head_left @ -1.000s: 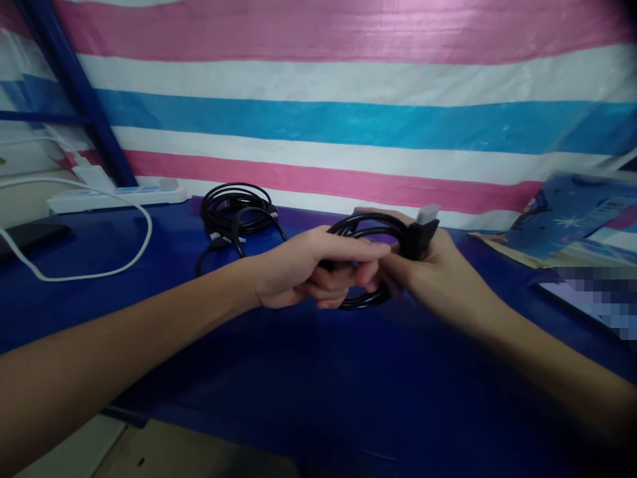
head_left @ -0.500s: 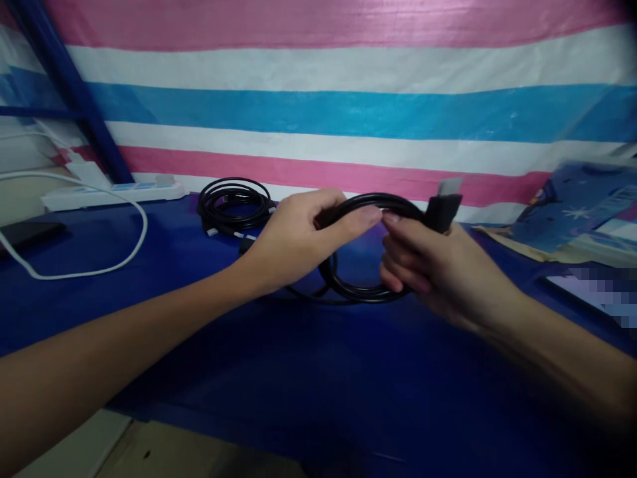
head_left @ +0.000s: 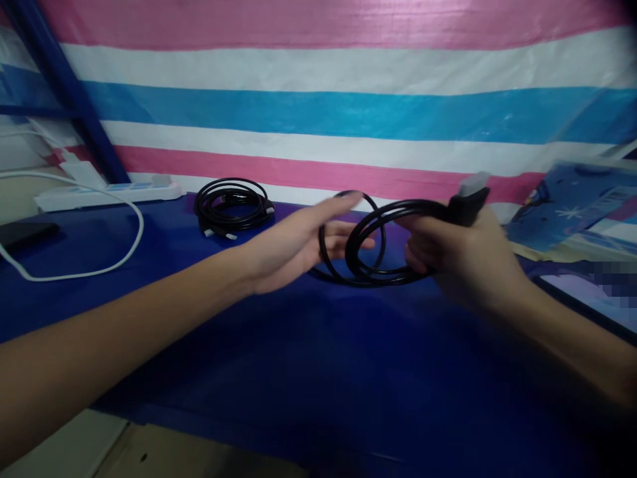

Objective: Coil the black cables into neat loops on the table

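My right hand (head_left: pixel 460 249) grips a coiled black cable (head_left: pixel 351 255), its fingers closed around the bundled loops. The cable's black plug (head_left: pixel 468 204), with a pale, translucent-looking end, points up and right above that hand. My left hand (head_left: pixel 308 242) is open at the left of the coil, thumb raised and fingers stretched out. One looser loop passes by its fingers; whether they touch it, I cannot tell. Behind my left wrist, a second coiled black cable (head_left: pixel 231 219) with several pale tips lies on the blue table (head_left: pixel 318 372).
A white power strip (head_left: pixel 112 194) with a plugged-in charger (head_left: pixel 82 171) stands at the back left. A white cord (head_left: pixel 142 229) curves over the table near a dark flat object (head_left: pixel 27 234). At right are a phone-like screen (head_left: pixel 577 299) and a blue printed package (head_left: pixel 557 206). Striped sheeting (head_left: pixel 318 113) hangs behind.
My left hand has let go of the coil and opened. My right hand has moved slightly right with the cable, and a loose loop now stands apart from the bundle.
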Tool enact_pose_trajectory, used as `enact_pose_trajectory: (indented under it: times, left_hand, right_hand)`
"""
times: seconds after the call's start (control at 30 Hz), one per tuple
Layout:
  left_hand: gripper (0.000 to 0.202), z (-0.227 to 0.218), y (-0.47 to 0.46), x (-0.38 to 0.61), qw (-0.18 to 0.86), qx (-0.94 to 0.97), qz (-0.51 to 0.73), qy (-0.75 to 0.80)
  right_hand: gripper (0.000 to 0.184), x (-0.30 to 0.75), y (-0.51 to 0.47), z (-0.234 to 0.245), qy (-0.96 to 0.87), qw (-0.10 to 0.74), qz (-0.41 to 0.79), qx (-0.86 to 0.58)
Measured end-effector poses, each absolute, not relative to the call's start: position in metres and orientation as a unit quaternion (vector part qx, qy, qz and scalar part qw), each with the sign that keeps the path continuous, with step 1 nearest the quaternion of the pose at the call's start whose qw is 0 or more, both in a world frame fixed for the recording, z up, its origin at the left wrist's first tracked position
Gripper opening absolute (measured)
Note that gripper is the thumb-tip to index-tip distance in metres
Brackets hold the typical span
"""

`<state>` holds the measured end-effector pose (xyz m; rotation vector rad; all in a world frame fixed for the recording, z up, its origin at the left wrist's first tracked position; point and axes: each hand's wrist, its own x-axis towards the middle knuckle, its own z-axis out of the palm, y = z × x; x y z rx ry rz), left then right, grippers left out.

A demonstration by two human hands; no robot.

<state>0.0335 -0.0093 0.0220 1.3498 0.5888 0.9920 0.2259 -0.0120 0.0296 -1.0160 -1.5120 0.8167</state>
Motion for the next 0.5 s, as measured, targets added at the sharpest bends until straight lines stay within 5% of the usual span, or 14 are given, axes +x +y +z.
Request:
enact_pose_trajectory:
  times: [0.17,0.37,0.5]
  left_hand:
    - [0.039,0.021,-0.02,0.038,0.591,0.672,0.344,0.284]
    - [0.027,0.026,-0.022,0.037,0.531,0.717,0.317,0.321]
    - [0.022,0.028,-0.028,0.043,0.564,0.679,0.341,0.323]
  right_hand:
    - [0.027,0.224,-0.019,0.028,-0.786,0.422,0.224,-0.391]
    - [0.017,0.215,-0.025,0.03,-0.816,0.39,0.171,-0.392]
    - [0.014,0.212,-0.026,0.026,-0.829,0.38,0.007,-0.41]
